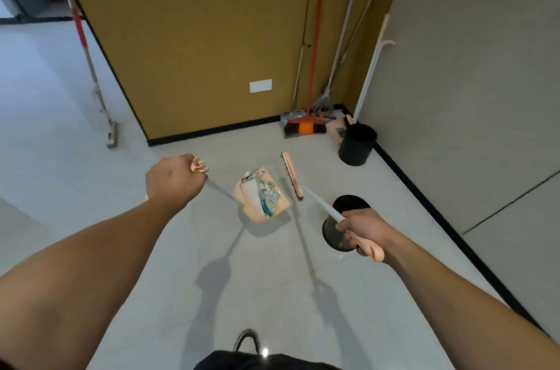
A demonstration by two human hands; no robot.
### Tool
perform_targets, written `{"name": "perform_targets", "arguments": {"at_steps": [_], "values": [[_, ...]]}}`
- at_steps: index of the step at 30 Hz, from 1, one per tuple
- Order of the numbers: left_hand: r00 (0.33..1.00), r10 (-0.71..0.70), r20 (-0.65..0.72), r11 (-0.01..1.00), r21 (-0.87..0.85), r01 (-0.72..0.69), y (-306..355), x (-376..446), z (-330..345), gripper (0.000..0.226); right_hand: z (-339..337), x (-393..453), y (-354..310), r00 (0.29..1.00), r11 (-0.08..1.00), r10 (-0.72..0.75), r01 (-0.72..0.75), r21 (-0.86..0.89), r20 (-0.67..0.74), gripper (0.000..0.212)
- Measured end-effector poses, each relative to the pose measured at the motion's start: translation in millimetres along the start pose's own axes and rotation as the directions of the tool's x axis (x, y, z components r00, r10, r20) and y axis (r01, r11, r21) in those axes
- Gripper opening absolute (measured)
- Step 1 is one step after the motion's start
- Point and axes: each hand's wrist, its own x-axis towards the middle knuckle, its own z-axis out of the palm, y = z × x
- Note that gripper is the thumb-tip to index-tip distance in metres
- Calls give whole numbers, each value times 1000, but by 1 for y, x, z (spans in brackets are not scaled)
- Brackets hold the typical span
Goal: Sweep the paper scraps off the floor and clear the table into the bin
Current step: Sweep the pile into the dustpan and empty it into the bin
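My left hand (pixel 174 180) is closed around the top of a long-handled peach dustpan (pixel 274 206), which hangs just above the grey floor. Paper scraps (pixel 262 192) lie piled inside the pan. My right hand (pixel 365 228) grips the peach handle end of a broom (pixel 291 174), whose white shaft slants up-left to a peach brush head beside the pan's right edge. A black round bin (pixel 339 234) stands on the floor directly under my right hand, partly hidden by it.
A second black bin (pixel 357 143) stands in the far right corner beside an orange broom (pixel 307 124), a grey dustpan (pixel 286 127) and leaning poles. A flat mop (pixel 104 115) rests against the yellow wall (pixel 197 36). My shoe (pixel 248 341) shows at the bottom.
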Motion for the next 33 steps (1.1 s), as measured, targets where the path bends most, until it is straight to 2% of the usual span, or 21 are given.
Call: {"name": "perform_targets", "arguments": {"at_steps": [5, 9, 13, 16, 20, 24, 29, 33], "values": [[980, 200, 9, 975, -105, -198, 65, 70, 13, 22, -17, -3, -8, 980, 997, 28, -12, 81, -199, 21], [931, 364, 19, 921, -154, -357, 110, 106, 23, 22, -21, -2, -5, 943, 989, 66, -18, 147, -325, 31], [799, 600, -38, 795, -84, -601, 153, 122, 33, 18, -28, 1, 0, 915, 974, 124, -37, 225, -384, 46], [695, 718, -28, 690, -99, -717, 178, 120, 41, 15, -29, -2, 6, 897, 955, 168, -45, 293, -409, 52], [618, 785, 35, 619, -68, -782, 197, 109, 54, 17, -29, -5, 17, 884, 935, 213, -61, 349, -416, 53], [544, 837, 63, 547, -67, -834, 205, 99, 65, 10, -25, -9, 27, 882, 909, 249, -70, 411, -400, 43], [432, 896, 107, 435, -7, -900, 213, 87, 72, 7, -33, -13, 39, 882, 917, 252, -86, 389, -398, 45], [403, 907, 124, 401, 37, -915, 220, 76, 73, 7, -52, -16, 44, 888, 928, 236, -86, 363, -394, 40]]}}
